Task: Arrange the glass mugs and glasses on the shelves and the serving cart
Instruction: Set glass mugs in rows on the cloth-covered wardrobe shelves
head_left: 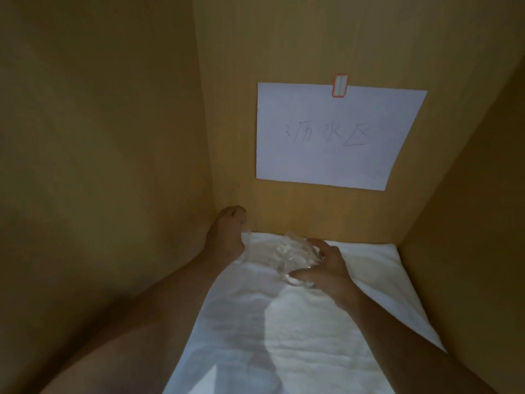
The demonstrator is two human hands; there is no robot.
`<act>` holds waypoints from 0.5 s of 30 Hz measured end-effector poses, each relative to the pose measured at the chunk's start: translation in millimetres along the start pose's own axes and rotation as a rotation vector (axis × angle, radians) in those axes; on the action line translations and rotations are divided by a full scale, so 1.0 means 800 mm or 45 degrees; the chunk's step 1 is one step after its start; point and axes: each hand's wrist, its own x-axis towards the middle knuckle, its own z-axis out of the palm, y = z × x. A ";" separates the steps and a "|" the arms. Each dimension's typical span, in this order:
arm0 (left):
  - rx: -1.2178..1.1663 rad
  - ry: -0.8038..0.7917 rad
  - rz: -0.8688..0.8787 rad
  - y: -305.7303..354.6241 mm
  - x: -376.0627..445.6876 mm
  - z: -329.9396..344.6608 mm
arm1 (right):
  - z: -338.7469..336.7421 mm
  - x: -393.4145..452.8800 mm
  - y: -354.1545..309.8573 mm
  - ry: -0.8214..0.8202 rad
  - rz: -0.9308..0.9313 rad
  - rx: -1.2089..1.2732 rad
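Gripping glass mug (295, 258) w/ right hand (326, 268), left hand (227, 234) beside.

Clear, colourless glass mug (295, 257) with a faceted, glinting surface; plain white cloth (284, 336) under it; tan wood-grain compartment walls (284, 38); at 1 o'clock a white paper sheet (335, 155) with faint grey handwriting, fixed by a red-edged white label (340, 86)

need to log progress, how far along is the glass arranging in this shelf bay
Done: no glass stands alone on the white cloth yet. In hand: the right hand grips a glass mug near the back wall, under the paper sign; the left hand touches clear glass at the corner. Left: releasing them; other shelves and the cart are out of view.
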 end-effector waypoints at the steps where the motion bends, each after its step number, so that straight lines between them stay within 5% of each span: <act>1: -0.016 -0.004 -0.004 0.000 0.001 0.000 | 0.004 0.006 -0.008 0.037 -0.056 -0.186; 8: -0.017 -0.015 -0.039 -0.013 0.006 -0.006 | 0.042 0.023 -0.042 -0.235 -0.605 -1.484; 15: -0.015 -0.024 -0.012 -0.015 0.002 -0.007 | 0.083 0.029 -0.039 -0.454 -0.409 -1.255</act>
